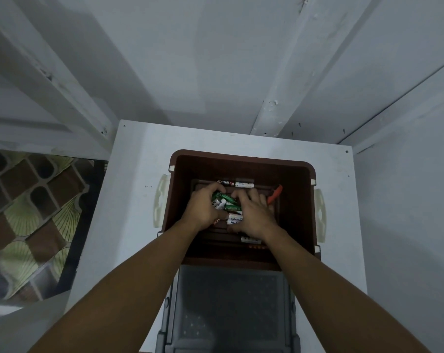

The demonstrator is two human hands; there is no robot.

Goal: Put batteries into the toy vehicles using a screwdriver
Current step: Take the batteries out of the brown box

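Both my hands reach into a brown plastic bin point(296, 174) on a white table. Several loose batteries point(228, 203), green and white, lie heaped on the bin's floor. My left hand point(203, 208) curls around the left side of the heap, fingers bent over the green batteries. My right hand point(254, 215) curls in from the right, fingertips on the same heap. More batteries point(243, 184) lie along the bin's far wall, and one point(251, 240) shows by my right wrist. A red-handled tool point(275, 193), perhaps the screwdriver, lies at the right of the bin floor. No toy vehicle is visible.
A grey plastic crate point(231, 301) stands right in front of the brown bin, under my forearms. The white table point(134, 174) is boxed in by white walls behind and to the right. A patterned mattress point(29, 212) lies to the left, below table height.
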